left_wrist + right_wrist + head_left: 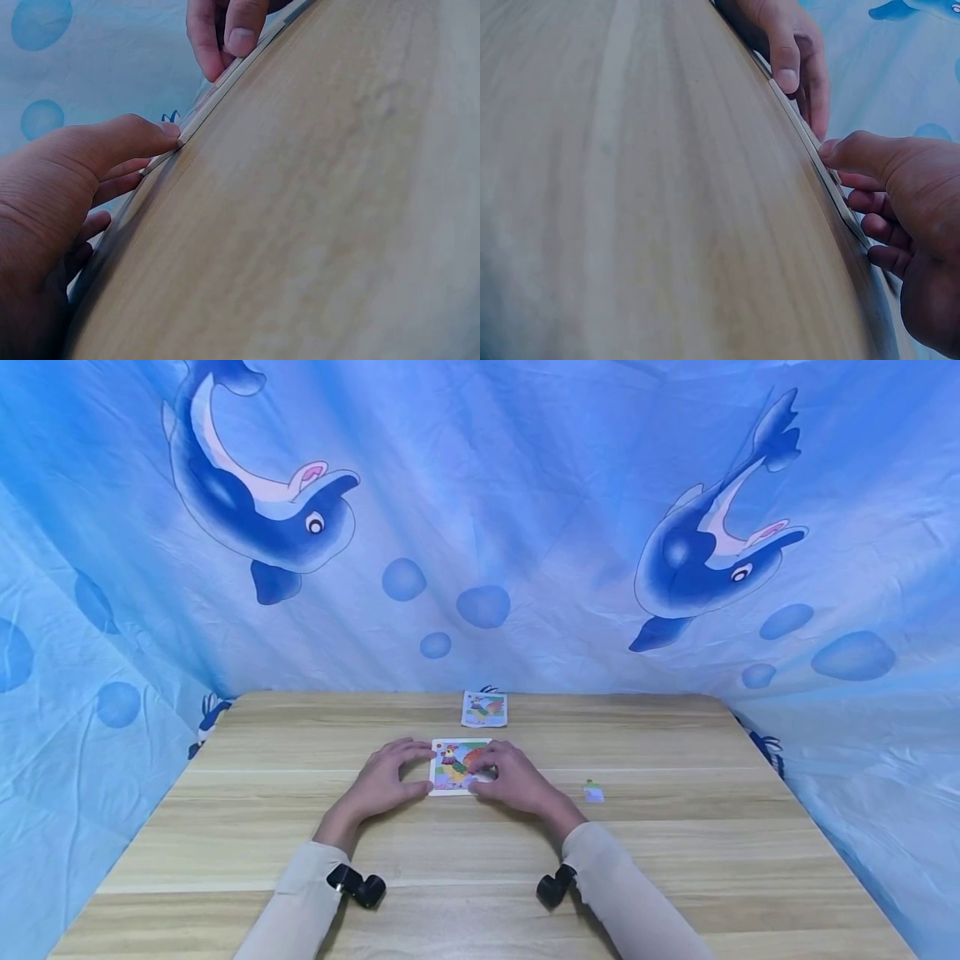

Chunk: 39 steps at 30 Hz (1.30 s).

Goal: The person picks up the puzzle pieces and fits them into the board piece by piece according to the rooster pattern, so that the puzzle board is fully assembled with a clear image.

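Note:
A square jigsaw puzzle point(452, 768) with a rooster picture and a white border lies flat on the table between the hands. My left hand point(390, 779) holds its left side, thumb near the lower corner and forefinger near the upper one. In the left wrist view the left thumb point(154, 135) touches the puzzle's edge. My right hand point(513, 777) covers the puzzle's right part, its thumb and curled forefinger gripping there. The right wrist view shows the right thumb point(847, 150) against the near edge. Whether a small piece lies under those fingertips is hidden.
A picture card point(484, 709) with a similar rooster lies behind the puzzle, near the table's back edge. To the right of my right hand lies loose puzzle material point(593, 792), green and pale lilac. A blue dolphin-print curtain point(555, 510) hangs behind the wooden table point(300, 735).

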{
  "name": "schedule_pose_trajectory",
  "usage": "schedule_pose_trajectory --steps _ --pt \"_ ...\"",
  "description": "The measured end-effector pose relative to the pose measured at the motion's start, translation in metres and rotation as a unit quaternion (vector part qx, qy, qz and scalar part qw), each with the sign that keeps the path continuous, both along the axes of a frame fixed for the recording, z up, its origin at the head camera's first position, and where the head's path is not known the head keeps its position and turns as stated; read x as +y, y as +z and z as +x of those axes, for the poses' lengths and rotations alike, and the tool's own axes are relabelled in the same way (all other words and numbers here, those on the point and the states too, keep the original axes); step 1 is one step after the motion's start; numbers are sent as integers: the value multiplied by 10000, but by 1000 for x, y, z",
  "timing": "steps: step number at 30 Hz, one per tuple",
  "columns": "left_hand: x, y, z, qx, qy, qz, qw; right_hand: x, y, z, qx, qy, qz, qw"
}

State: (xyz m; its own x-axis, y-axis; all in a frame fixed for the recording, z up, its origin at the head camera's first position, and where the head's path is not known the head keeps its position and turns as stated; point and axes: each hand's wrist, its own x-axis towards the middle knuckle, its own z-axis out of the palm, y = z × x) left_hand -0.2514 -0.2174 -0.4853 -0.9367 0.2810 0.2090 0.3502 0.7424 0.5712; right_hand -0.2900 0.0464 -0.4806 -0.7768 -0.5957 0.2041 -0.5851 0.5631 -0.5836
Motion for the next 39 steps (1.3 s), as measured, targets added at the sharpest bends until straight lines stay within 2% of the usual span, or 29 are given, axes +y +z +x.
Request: schedule_pose_trajectory --steps 5,10,16,26,39 --pt "1 -1 0 24 22 -6 10000 1 1 1 -81 -10 -28 10000" --pt "1 -1 0 71 2 0 10000 -2 3 2 -137 60 -286 9995" --pt "-1 -2 -1 48 -21 -4 10000 -10 3 3 31 273 -441 9986" --pt "0 -1 -2 58 -28 -11 10000 -16 1 3 231 242 -62 9994" --pt "-1 -1 -2 -75 42 -47 10000 -14 -3 1 399 339 51 9986"
